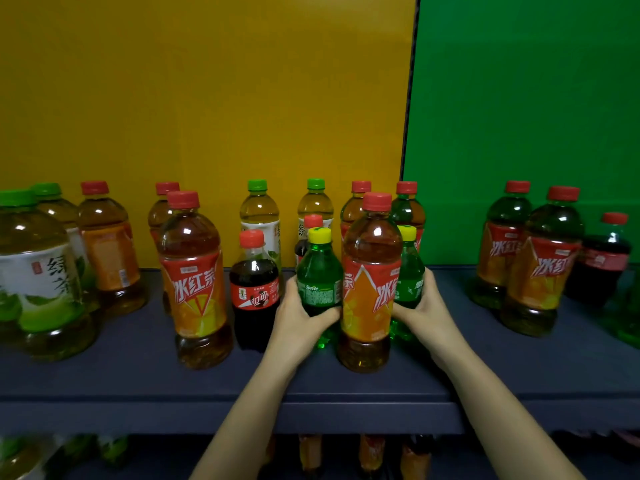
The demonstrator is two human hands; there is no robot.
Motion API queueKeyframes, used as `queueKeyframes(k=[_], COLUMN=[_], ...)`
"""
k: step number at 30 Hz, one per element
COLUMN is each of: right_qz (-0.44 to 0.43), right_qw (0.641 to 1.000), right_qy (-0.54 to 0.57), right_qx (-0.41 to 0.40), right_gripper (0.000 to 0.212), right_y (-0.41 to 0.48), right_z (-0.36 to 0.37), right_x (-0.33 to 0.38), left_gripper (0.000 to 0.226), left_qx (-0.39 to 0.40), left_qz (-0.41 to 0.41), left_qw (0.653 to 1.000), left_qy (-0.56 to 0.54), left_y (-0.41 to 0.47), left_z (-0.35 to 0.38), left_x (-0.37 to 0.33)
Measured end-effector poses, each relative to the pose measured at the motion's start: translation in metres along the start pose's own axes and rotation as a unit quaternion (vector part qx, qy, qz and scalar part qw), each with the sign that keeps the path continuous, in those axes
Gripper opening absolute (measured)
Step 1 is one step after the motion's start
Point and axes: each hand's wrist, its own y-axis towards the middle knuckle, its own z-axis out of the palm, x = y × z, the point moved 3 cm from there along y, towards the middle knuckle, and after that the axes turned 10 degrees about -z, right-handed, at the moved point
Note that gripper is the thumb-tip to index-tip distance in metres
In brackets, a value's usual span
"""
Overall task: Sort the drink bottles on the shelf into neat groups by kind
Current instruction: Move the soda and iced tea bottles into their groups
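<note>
Both hands are on the dark blue shelf, each wrapped round a small green plastic Sprite bottle with a yellow cap. The left hand has its grip closed on the left Sprite bottle, just right of a small dark cola bottle with a red cap. The right hand grasps the right Sprite bottle. The tall red-labelled iced tea bottle standing between the two hides much of it, so I can't quite see how the fingers sit. To pair them well, I'd lift both clear before bringing them round the tea bottle. Keep them upright and set them down touching, without nudging the cola.
</note>
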Motion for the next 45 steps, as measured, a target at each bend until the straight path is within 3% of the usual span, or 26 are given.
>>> queueKeyframes(k=[11,18,24,32,36,42,45], right_qz=[-0.018,-0.044,-0.065,-0.07,-0.066,-0.068,-0.069], right_qw=[0.998,0.988,0.978,0.965,0.96,0.942,0.936], right_qy=[-0.031,-0.051,-0.032,0.023,-0.003,-0.057,-0.089], right_qx=[-0.054,-0.136,-0.194,-0.25,-0.273,-0.324,-0.333], right_gripper=[0.067,0.062,0.046,0.039,0.041,0.036,0.04], right_y=[-0.007,-0.028,-0.051,-0.09,-0.116,-0.165,-0.191], right_z=[-0.012,-0.026,-0.04,-0.071,-0.108,-0.194,-0.243], right_x=[0.0,0.016,0.036,0.064,0.077,0.091,0.097], left_gripper=[0.065,0.058,0.052,0.06,0.072,0.054,0.064], left_qx=[-0.074,-0.079,-0.035,0.085,0.151,0.204,0.229], left_qz=[0.086,0.102,0.126,0.131,0.111,0.051,0.021], left_qw=[0.992,0.991,0.991,0.984,0.972,0.949,0.937], left_qy=[0.061,0.028,-0.025,-0.088,-0.139,-0.235,-0.264], left_y=[-0.026,-0.045,-0.059,-0.083,-0.092,-0.11,-0.13], left_z=[-0.005,-0.016,-0.022,0.011,0.056,0.158,0.216], left_x=[0.004,0.0,-0.018,-0.048,-0.06,-0.076,-0.087])
